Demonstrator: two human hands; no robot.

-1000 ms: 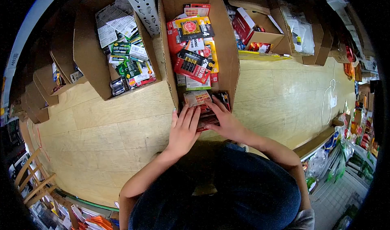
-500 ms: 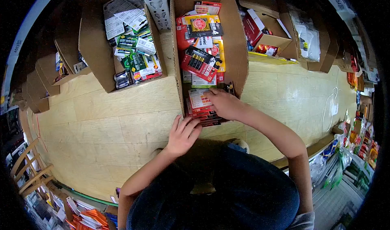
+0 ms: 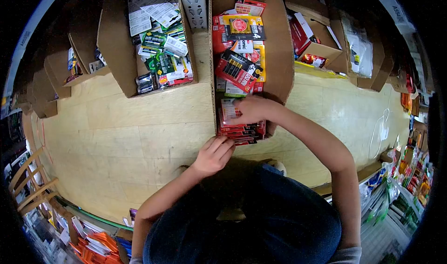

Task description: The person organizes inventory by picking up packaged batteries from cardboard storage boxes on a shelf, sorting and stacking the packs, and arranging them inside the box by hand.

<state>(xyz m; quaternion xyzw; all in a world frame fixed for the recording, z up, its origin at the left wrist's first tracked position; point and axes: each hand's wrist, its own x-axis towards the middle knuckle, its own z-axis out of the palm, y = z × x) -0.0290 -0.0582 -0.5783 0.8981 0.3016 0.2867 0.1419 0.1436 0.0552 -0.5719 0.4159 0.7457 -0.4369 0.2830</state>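
A long cardboard box (image 3: 279, 54) in the middle holds many carded battery packs. My right hand (image 3: 255, 109) reaches into its near end, its fingers closed on a red and white battery pack (image 3: 229, 111) whose printed back faces up. More red packs (image 3: 240, 134) stand in a row below it, against the near end. At the box's near left corner, my left hand (image 3: 215, 156) has its fingers bent together over the edge; its fingertips are partly hidden. Farther back in the box lie a red and black battery pack (image 3: 239, 70) and a yellow and black one (image 3: 242, 27).
Left of the middle box, another cardboard box (image 3: 111, 54) holds green battery packs (image 3: 163, 47). A perforated metal post (image 3: 192, 5) rises between them. Right of it stands an opened red and white carton (image 3: 321, 45). Plastic-wrapped goods (image 3: 396, 189) lie at the lower right.
The view has shifted, so the boxes appear farther right. My left fingers, spread before, are now drawn together at the box edge. My right hand has tilted the red and white pack more upright.
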